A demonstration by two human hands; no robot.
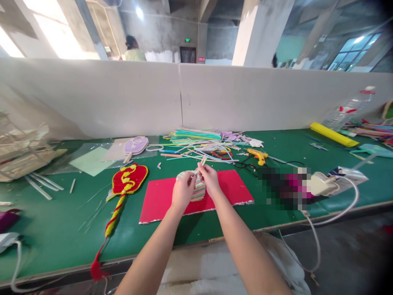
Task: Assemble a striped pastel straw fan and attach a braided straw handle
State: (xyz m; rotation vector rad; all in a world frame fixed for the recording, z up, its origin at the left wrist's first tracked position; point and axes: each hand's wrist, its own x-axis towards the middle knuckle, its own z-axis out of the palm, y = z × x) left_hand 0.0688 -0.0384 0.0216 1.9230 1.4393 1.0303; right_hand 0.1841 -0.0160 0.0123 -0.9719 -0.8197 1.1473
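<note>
While a strip (204,158) is pinched by fingers of the left hand (183,190) and right hand (210,180), the striped piece (199,192) appears largely covered; loose strips (196,135) lie unattached.

Can't read txt on red sign (201,59) or btl label (347,110).

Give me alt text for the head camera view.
Two bare hands, left and right, work at a striped piece over a red board on a green table. Beyond lie pastel strips; a red-and-yellow fan sits left.
</note>
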